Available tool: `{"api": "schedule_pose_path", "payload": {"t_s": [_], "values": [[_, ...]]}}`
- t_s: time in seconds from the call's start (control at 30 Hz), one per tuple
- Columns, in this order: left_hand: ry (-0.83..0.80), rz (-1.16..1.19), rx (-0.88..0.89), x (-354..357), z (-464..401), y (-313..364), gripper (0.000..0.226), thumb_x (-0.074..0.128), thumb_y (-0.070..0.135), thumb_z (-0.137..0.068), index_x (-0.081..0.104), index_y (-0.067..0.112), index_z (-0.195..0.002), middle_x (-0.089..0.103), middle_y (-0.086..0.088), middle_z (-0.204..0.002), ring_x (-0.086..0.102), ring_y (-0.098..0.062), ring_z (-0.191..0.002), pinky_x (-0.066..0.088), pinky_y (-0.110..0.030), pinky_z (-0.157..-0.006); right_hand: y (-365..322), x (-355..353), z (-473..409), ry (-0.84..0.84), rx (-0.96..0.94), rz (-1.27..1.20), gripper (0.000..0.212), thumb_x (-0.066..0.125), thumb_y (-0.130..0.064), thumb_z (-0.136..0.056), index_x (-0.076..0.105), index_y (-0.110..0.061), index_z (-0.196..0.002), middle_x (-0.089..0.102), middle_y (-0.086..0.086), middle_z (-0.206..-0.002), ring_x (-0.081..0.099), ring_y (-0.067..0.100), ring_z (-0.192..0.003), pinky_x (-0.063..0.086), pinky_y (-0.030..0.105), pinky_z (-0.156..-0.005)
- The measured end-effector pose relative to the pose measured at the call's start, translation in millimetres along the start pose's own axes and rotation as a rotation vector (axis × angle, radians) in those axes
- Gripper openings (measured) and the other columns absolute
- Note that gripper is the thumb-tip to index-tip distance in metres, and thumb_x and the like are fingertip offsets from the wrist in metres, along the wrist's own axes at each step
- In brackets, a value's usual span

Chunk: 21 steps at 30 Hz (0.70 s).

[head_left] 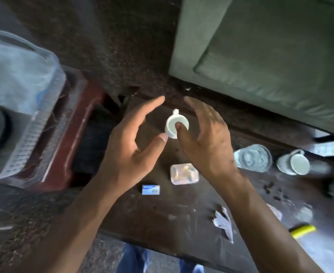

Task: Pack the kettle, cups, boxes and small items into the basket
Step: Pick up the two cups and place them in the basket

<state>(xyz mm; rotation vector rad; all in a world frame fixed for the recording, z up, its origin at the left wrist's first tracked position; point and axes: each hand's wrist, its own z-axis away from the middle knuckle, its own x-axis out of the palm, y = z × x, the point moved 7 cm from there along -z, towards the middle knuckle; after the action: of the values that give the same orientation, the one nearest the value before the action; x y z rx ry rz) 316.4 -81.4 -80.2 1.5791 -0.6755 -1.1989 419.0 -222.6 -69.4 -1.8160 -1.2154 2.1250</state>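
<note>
Two bare hands meet over a dark, scuffed counter (162, 213) that fills the near right of the scene, with a green cushioned seat (270, 56) beyond it at the far right. At the far left a pale blue mesh basket (34, 123) rests on a reddish stool (79, 119), apart from the counter.

Left hand (130, 146) is spread, fingers curved, its thumb tip just beside the small white cup (175, 125) at the counter's far edge. Right hand (205, 140) is also spread, its thumb pressed onto the cup's rim; neither hand has closed around it.

Right of the hands stand a clear glass (252, 157) and a second white cup (294, 161), tilted on its side. Nearer lie a clear plastic box (184, 174), then a small blue and white box (150, 189), torn paper (223, 221) and a yellow strip (302, 231).
</note>
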Motion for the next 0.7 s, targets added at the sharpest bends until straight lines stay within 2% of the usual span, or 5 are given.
{"api": "schedule_pose_path", "payload": {"t_s": [0.17, 0.27, 0.43, 0.5, 0.7], "values": [[-0.116, 0.070, -0.042, 93.7, 5.7, 23.5, 0.059, 0.070, 0.020, -0.099, 0.062, 0.033, -0.157, 0.066, 0.021, -0.156, 0.061, -0.001, -0.147, 0.048, -0.035, -0.126, 93.7, -61.2, 42.9, 0.086, 0.146, 0.072, 0.057, 0.075, -0.017, -0.093, 0.058, -0.004, -0.146, 0.067, 0.010, -0.141, 0.060, 0.031, -0.133, 0.043, 0.041, -0.113], [-0.187, 0.079, -0.083, 145.6, 9.7, 36.6, 0.056, 0.068, 0.027, -0.100, 0.064, 0.041, -0.154, 0.068, 0.022, -0.153, 0.067, 0.007, -0.135, 0.052, -0.019, -0.116, 148.4, -92.2, 66.0, 0.161, 0.201, 0.090, 0.056, 0.072, -0.018, -0.091, 0.059, -0.002, -0.144, 0.068, 0.012, -0.139, 0.061, 0.035, -0.131, 0.044, 0.044, -0.112], [-0.227, 0.074, -0.070, 220.0, 11.5, 58.2, 0.049, 0.065, 0.022, -0.101, 0.068, 0.024, -0.150, 0.073, 0.018, -0.147, 0.065, 0.005, -0.140, 0.049, -0.022, -0.122, 249.7, -132.5, 95.2, 0.227, 0.387, 0.156, 0.062, 0.074, -0.019, -0.089, 0.056, -0.002, -0.146, 0.063, 0.017, -0.144, 0.055, 0.038, -0.137, 0.034, 0.042, -0.118], [-0.216, 0.099, -0.081, 244.1, 10.9, 63.9, 0.047, 0.064, 0.019, -0.101, 0.070, 0.021, -0.147, 0.075, 0.015, -0.144, 0.067, 0.003, -0.138, 0.051, -0.027, -0.122, 289.8, -139.8, 102.2, 0.220, 0.484, 0.165, 0.067, 0.076, -0.020, -0.090, 0.051, -0.001, -0.150, 0.058, 0.021, -0.147, 0.051, 0.039, -0.140, 0.035, 0.046, -0.120], [-0.238, 0.112, -0.059, 299.4, 6.9, 69.9, 0.047, 0.071, 0.001, -0.104, 0.070, 0.019, -0.147, 0.075, 0.011, -0.145, 0.069, 0.000, -0.138, 0.053, -0.034, -0.123, 376.0, -133.5, 105.3, 0.062, 0.676, 0.152, 0.097, 0.077, -0.042, -0.088, 0.026, -0.007, -0.163, 0.043, 0.015, -0.160, 0.039, 0.033, -0.149, 0.032, 0.039, -0.119]]}}
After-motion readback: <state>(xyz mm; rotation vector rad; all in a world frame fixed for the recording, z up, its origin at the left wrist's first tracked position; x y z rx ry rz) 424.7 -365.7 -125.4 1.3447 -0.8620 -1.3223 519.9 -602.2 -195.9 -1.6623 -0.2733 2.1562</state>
